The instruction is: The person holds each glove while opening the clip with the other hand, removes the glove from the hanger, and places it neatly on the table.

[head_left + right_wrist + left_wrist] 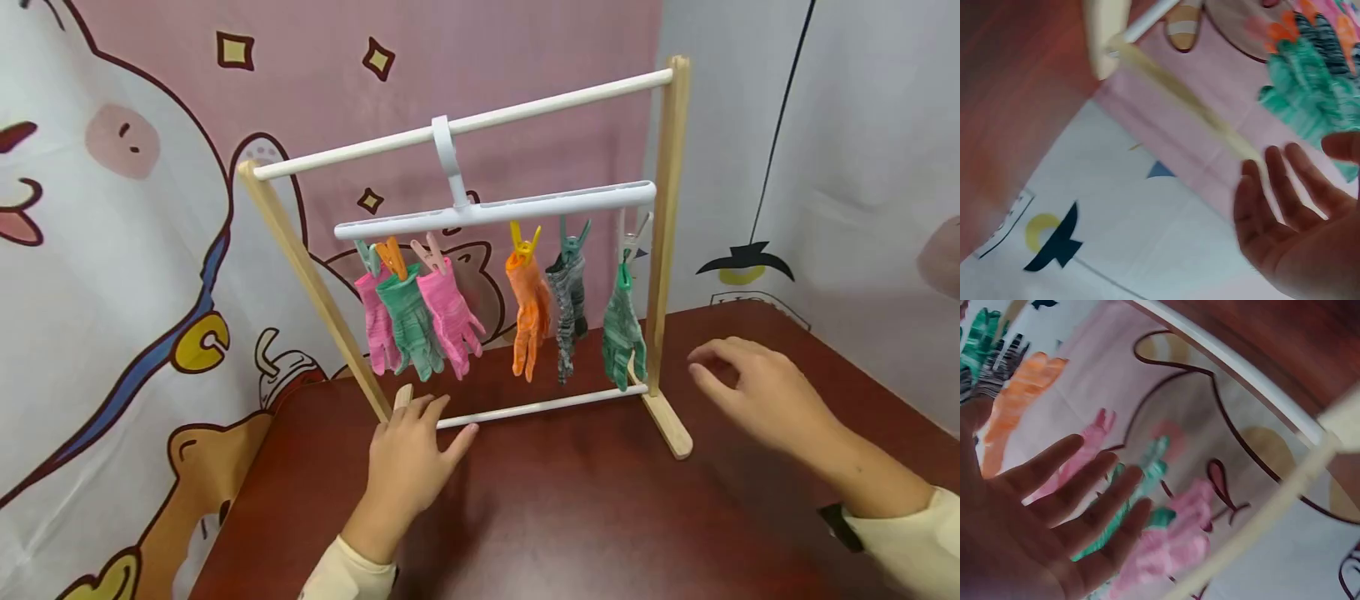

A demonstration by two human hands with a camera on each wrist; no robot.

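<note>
Six small knit gloves hang by clothespins from a white hanger [510, 212], hooked over the top bar of a wooden rack [667, 225]. From left to right come a pink glove [377, 321], a green glove [411, 321], another pink glove [452, 312], an orange glove [529, 312], a grey glove [567, 308] and a dark green glove [624, 333]. My left hand [408, 458] is spread in front of the rack's lower left corner, holding nothing. To the right of the rack, my right hand [757, 387] hovers with fingers loosely bent and nothing in them.
The rack stands on a dark red-brown table [570, 500], its wooden foot [667, 425] pointing toward me at the right. A white lower rod [540, 407] joins the two sides. Behind hangs a pink and white cartoon-printed cloth [525, 50].
</note>
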